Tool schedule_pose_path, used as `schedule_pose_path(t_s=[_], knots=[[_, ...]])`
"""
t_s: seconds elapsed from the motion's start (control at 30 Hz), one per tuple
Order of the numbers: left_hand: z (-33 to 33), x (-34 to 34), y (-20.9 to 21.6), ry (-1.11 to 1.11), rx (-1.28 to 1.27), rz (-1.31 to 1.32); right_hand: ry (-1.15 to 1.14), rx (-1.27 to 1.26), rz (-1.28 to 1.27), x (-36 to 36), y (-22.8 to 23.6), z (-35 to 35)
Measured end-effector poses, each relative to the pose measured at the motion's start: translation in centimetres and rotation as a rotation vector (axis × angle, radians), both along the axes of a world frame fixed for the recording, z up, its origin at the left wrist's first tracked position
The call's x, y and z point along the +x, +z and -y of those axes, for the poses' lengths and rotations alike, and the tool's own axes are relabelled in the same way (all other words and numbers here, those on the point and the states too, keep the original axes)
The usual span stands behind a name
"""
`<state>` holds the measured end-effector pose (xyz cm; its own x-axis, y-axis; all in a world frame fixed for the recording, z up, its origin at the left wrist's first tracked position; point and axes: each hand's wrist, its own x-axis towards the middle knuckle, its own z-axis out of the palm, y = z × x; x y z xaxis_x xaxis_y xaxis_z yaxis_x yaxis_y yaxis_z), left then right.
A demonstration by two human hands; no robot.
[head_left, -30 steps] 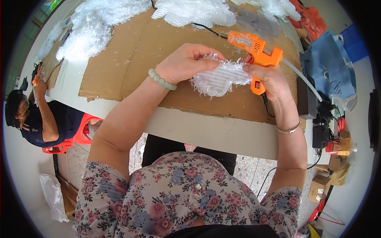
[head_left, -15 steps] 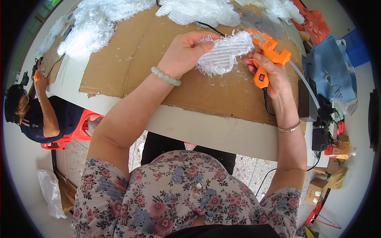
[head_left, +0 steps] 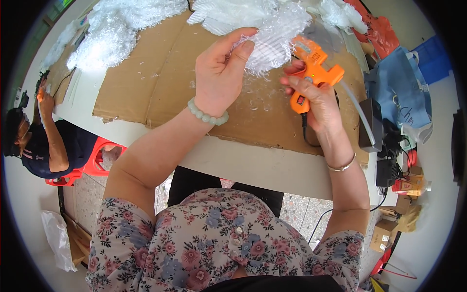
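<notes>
Pinched between thumb and fingers of my left hand (head_left: pixel 223 73) is a white, ribbed piece of fabric with a fluffy fringe (head_left: pixel 275 41), held up above the cardboard. My right hand (head_left: pixel 315 92) is wrapped round the handle of an orange glue gun (head_left: pixel 311 61). The gun's nozzle end lies close to the fabric's right edge; whether they touch I cannot tell. A translucent glue stick (head_left: pixel 357 107) trails from the back of the gun, and a black cord leaves its handle.
Brown cardboard (head_left: pixel 170 92) covers much of the white table (head_left: pixel 233 165). White fringed pieces (head_left: pixel 109 36) are heaped along the far side. On the right stand a black box (head_left: pixel 370 121), black power adapters (head_left: pixel 386 173) and a blue bag (head_left: pixel 401 92). Another person (head_left: pixel 48 141) works at far left.
My left hand has raised and turned the fabric piece up and away. My right hand has moved left with the glue gun.
</notes>
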<state>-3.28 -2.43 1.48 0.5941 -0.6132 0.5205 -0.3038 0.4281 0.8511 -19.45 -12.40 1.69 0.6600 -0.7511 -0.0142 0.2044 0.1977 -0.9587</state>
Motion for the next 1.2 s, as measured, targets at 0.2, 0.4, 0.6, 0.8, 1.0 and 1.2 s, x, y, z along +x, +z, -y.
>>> schedule_pose_path(t_s=[0.2, 0.4, 0.6, 0.8, 1.0, 1.2], knots=[[-0.5, -1.3, 0.0, -0.011, -0.015, 0.032, 0.018, 0.023, 0.000, 1.3, 0.1, -2.5], [-0.5, -2.2, 0.2, -0.118, -0.090, 0.149, -0.026, -0.013, -0.008, 0.9, 0.5, -2.5], [-0.6, -1.5, 0.0, -0.329, 0.086, -0.130, -0.075, 0.001, -0.040, 0.6, 0.7, -1.9], [-0.2, -1.1, -0.2, -0.570, 0.240, -0.289, -0.119, 0.012, -0.107, 0.7, 0.7, -1.9], [-0.1, -1.2, -0.8, -0.703, 0.197, -0.199, -0.097, 0.043, -0.086, 1.0, 0.0, -1.7], [-0.5, -0.4, 0.0, -0.498, 0.519, -0.098, -0.106, -0.065, -0.126, 1.0, 0.2, -1.9]])
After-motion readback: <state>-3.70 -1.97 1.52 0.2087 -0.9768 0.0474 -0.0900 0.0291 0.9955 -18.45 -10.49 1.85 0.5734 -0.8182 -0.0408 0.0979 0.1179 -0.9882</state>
